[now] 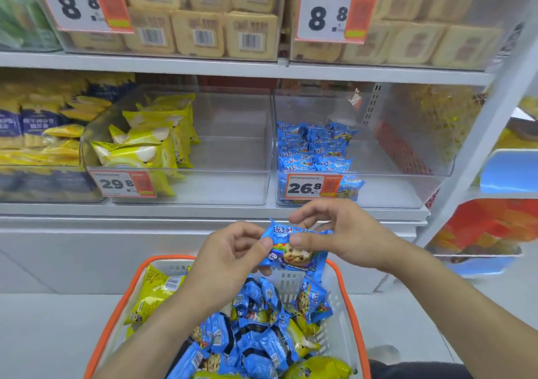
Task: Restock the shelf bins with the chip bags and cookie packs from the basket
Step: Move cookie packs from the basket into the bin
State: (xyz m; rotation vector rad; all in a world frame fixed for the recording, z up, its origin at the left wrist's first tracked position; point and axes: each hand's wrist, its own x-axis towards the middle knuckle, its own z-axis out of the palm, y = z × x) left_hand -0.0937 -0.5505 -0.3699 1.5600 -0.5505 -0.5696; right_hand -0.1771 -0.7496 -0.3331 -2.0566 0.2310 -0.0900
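Both the left hand (233, 250) and the right hand (337, 230) pinch one blue cookie pack (294, 250) above the basket (125, 297), so the next move is probably placing it into the right clear bin (378, 186) holding the same packs.

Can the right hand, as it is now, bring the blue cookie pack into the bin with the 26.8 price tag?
Probably yes. The right hand pinches the blue cookie pack together with the left hand, just below the bin. The bin's open top shows free room beside the packs already inside, and nothing stands between, though the left hand would have to release.
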